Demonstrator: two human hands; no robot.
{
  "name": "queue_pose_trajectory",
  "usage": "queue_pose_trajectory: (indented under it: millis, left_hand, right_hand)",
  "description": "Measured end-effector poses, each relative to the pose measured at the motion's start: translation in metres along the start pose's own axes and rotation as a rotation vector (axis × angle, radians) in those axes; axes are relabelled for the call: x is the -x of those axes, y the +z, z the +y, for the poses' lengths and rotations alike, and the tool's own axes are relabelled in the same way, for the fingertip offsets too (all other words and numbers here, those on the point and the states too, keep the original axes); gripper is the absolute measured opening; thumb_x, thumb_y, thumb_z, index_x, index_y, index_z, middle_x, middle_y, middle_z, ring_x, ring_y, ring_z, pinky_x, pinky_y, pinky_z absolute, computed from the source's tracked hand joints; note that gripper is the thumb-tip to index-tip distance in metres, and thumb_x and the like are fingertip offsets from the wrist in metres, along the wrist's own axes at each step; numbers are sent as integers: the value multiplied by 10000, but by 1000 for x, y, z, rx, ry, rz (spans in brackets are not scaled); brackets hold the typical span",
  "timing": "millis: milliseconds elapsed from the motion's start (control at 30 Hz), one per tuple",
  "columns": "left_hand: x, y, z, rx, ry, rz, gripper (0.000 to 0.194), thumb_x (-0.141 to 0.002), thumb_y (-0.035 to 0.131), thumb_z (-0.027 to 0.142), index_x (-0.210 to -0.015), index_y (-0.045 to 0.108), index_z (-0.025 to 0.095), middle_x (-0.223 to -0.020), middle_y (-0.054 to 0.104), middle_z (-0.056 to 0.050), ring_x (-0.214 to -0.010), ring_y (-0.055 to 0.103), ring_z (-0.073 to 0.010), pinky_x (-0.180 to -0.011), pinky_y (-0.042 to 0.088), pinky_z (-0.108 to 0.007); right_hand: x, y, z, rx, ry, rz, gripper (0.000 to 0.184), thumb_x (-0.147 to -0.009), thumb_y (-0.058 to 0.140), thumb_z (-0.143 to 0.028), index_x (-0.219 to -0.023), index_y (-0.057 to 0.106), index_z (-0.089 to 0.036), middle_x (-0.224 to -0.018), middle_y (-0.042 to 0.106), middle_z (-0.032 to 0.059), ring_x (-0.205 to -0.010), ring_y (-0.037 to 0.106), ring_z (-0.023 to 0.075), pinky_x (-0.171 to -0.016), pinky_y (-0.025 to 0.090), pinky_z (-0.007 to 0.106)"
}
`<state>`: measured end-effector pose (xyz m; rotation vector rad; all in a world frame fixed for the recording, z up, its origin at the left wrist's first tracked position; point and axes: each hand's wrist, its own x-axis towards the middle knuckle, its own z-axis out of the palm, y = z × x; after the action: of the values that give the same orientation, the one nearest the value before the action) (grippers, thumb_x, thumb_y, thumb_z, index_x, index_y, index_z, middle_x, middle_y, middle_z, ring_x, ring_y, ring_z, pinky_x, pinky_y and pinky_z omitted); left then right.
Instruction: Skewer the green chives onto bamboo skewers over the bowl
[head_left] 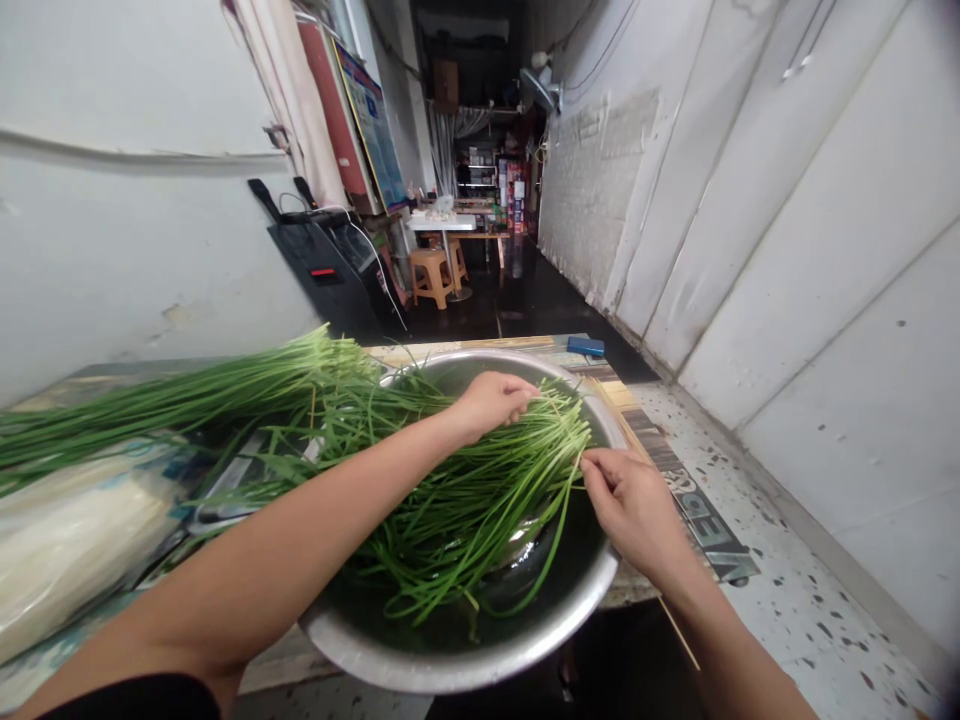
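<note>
A large metal basin (457,678) holds a heap of long green chives (480,520), their pale stem ends toward the basin's right side. My left hand (495,402) reaches over the heap, its thumb and fingers pinched at the upper stem ends. At the right rim, my right hand (626,500) has its thumb and forefinger closed on a chive stem at the edge of the bunch. What the left fingertips hold is too small to make out. Another bunch of chives (300,365) lies left of the basin, stem ends toward it.
A clear plastic bag with pale contents (82,540) lies at the left. A small blue box (585,346) sits on the table's far edge. Beyond stand a black machine (330,260), a brown stool (430,278) and a white table (442,223). A white wall (810,250) runs along the right.
</note>
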<state>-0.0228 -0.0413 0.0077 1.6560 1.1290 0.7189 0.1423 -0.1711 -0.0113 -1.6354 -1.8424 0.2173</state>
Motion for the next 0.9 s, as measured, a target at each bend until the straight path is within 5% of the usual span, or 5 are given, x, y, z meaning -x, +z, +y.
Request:
queue_pose_trajectory:
  millis: [133,367,667,900]
  left_hand:
    - [-1,3,-2,161,-56,-9,175,-762,523,99,-896,636,84,-642,574,-15,-507,494,-64,-457,360,-188]
    - [-1,1,4,364,-136,-10,153,-773,545,88,-902,627,89,-595,507,18,-398,315,-11,-389,179,-167]
    - [-1,6,1,356,-145,9,83,-782,570,117,-810,634,73,-648,574,-27,-481,448,-40,-452,333,-177]
    - [1,12,2,436,-214,1,114,-814,514,107,-769,612,70,-581,528,-3,-453,430,-36,-447,327,-175]
  right_hand:
    - [0,-1,0,3,3,-6,285,-870,388,-265,-638,533,-184,-534,479,4,-599,468,152,-570,306,237]
    - [0,1,1,-3,1,-10,283,-869,385,-262,-643,535,-184,-532,484,6,-606,475,157,-576,309,237]
    - [1,-1,-1,3,-17,8,301,-874,384,-259,-616,520,-187,-521,461,-3,-576,460,146,-561,308,232]
    - [1,0,0,-13,-20,7,296,-875,379,-266,-648,549,-183,-530,496,7,-593,469,154,-583,323,239]
